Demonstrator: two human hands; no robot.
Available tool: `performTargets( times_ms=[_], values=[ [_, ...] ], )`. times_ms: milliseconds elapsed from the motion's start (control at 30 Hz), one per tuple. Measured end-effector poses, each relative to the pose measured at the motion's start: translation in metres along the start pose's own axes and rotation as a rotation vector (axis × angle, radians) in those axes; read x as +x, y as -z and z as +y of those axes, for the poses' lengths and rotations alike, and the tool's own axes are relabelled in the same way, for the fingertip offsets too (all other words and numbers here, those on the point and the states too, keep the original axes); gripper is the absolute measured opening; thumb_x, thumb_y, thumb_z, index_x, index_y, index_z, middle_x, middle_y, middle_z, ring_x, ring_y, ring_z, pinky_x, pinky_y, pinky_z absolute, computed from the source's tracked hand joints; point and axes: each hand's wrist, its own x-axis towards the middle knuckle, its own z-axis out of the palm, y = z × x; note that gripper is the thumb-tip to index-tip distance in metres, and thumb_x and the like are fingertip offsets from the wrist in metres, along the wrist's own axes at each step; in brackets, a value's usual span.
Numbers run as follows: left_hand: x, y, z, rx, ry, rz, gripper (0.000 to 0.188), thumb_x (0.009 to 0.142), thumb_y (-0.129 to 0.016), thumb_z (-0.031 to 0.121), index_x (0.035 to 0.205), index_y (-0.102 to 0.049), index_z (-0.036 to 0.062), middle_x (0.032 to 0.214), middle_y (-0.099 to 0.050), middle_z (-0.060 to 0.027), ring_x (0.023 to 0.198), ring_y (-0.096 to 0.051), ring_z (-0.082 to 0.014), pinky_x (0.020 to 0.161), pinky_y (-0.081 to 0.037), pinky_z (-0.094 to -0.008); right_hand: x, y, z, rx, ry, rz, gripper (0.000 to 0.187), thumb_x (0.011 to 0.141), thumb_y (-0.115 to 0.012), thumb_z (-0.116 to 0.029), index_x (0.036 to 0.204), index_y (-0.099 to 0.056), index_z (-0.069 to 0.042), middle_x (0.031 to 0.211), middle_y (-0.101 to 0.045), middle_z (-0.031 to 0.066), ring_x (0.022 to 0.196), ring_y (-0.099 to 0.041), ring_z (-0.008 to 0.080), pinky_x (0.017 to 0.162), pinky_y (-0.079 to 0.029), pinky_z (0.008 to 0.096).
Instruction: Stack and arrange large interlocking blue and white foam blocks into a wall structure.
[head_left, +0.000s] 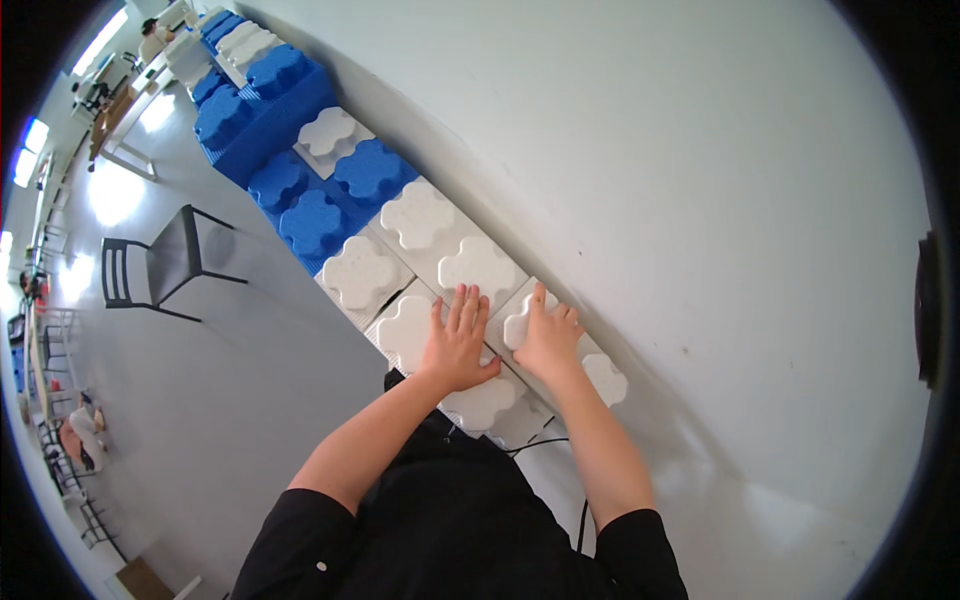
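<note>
Large toy-style building blocks with flower-shaped studs form a long row along the wall. My left hand (460,348) lies flat with its fingers spread, over the white block (405,325) on the near left side. Beside it, my right hand (549,342) is bent over a narrower white block (517,330) next to the wall. Its thumb and index finger lie around a stud, and the other fingers curl toward the wall side. The undersides of both hands are hidden. A dark gap shows between two white blocks left of my left hand.
Farther along, blue blocks (312,222) rise to a taller blue-and-white stack (265,110). The white wall (680,200) runs close along the right. A dark chair (175,262) stands on the grey floor at left. A black cable (540,442) hangs near my body. People and tables are far off.
</note>
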Motion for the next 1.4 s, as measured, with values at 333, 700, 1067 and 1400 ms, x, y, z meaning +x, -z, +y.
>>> performTargets(
  times_ms=[333,700,1067,1400],
  values=[
    [0.000,-0.008,-0.002,-0.019,-0.018,0.080,0.108,0.080,-0.069,0.061,0.158,-0.031,-0.0034,0.167,-0.025,-0.0255,0.158,-0.018,-0.0400,0.123,-0.016,-0.0630,-0.043,0.087,-0.006,0.009,0.008,0.179,0.120,0.061,-0.089,-0.024,0.163,-0.025,-0.015,0.132,-0.053,0.0254,0.128,-0.046,0.0442,0.106,-0.039,0.0585],
    [-0.003,-0.009,-0.006,0.029,-0.013,0.058,0.106,0.085,-0.062,0.064,0.159,-0.030,-0.0047,0.168,-0.023,-0.0245,0.158,-0.017,-0.0386,0.123,-0.016,-0.0629,-0.098,0.076,0.069,0.040,0.101,0.289,0.114,0.068,-0.088,-0.039,0.162,-0.029,-0.015,0.129,-0.052,0.0239,0.124,-0.047,0.0436,0.104,-0.039,0.0573],
    [-0.003,-0.004,-0.004,-0.031,-0.039,0.064,0.112,0.082,-0.066,0.065,0.159,-0.028,-0.0050,0.170,-0.019,-0.0236,0.159,-0.015,-0.0387,0.124,-0.014,-0.0615,-0.016,0.001,0.023,-0.022,0.176,0.220,0.128,0.063,-0.091,-0.047,0.165,-0.021,-0.017,0.137,-0.048,0.0275,0.132,-0.042,0.0445,0.104,-0.038,0.0596],
    [-0.006,-0.003,-0.006,-0.074,-0.073,0.122,0.097,0.082,-0.068,0.062,0.161,-0.036,0.0149,0.169,-0.019,-0.0279,0.158,-0.016,-0.0442,0.122,-0.016,-0.0649,-0.011,-0.001,0.012,-0.016,0.163,0.130,0.134,0.065,-0.079,-0.077,0.165,-0.019,-0.011,0.140,-0.047,0.0302,0.131,-0.045,0.0465,0.102,-0.038,0.0631]
  ],
)
